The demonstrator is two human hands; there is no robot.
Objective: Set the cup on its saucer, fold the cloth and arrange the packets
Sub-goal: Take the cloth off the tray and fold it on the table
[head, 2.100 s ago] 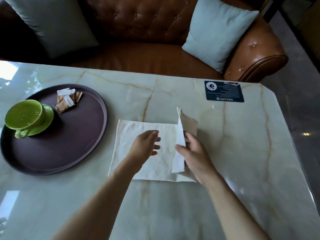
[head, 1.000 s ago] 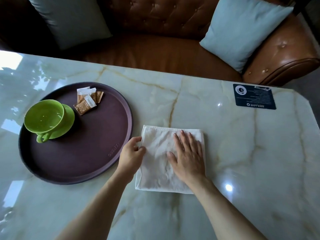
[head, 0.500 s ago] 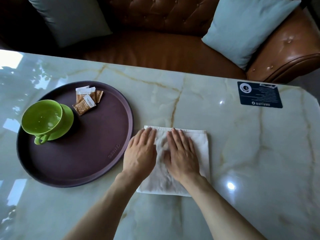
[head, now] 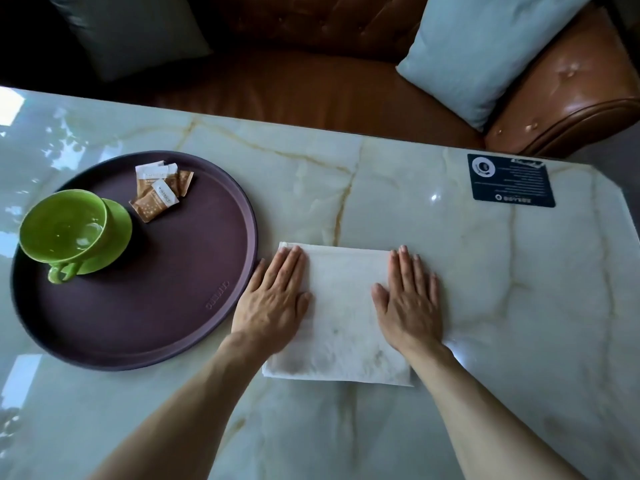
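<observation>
- The table (head: 433,254) looks like polished pale marble with tan veins, glossy enough to mirror light in bright spots.
- The cloth (head: 343,317) is white woven fabric, matt and slightly crumpled in texture.
- The tray (head: 145,306) is dark purple-brown with a matt, smooth finish, probably plastic, with raised lettering near its rim.
- The cup (head: 64,230) and saucer (head: 119,220) are green glazed ceramic, shiny, with highlights inside the bowl.
- The packets (head: 156,192) are paper, brown and white, matt.
- The card (head: 510,180) is dark, printed, with a flat satin look.
- The sofa (head: 571,95) is brown tufted leather with a soft sheen.
- The cushions (head: 485,46) are pale matt cloth.
</observation>
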